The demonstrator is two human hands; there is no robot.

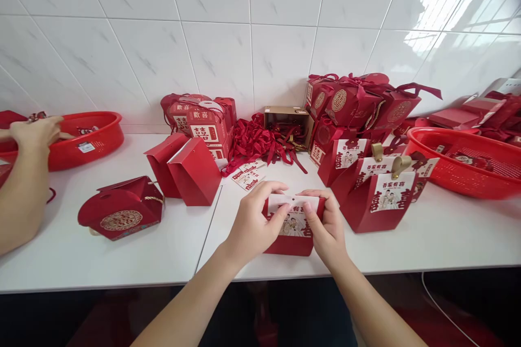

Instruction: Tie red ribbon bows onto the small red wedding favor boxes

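- Left hand (260, 214): grips the left side of the upright card-faced box (287, 248), thumb pressed on the white printed card (292, 226) at the box's upper front.
- Right hand (329, 222): grips the right side of the same box, its thumb also on the card, near the other thumb.
- Card-faced box: positioned close to the front edge of the white counter (163, 265), right of the seam (209, 227).
- Right of the hands: tagged boxes (376, 222) standing in a slanting row, gold clips (401, 167) at two of their tops; beyond, towards the right end, a red perforated basket (456, 187).
- Along the back edge: beribboned boxes (344, 108) in a pile, a small carton (284, 110), a heap of dark red ribbon (250, 141) and stacked patterned boxes (205, 130).
- In front of the ribbon: loose cards (247, 176).
- Left of the seam: two plain boxes (199, 179) side by side; nearer the front edge, a box with a round gold emblem (122, 221).
- Left end: another person's arm (24, 190) reaching over a second red basket (97, 146).
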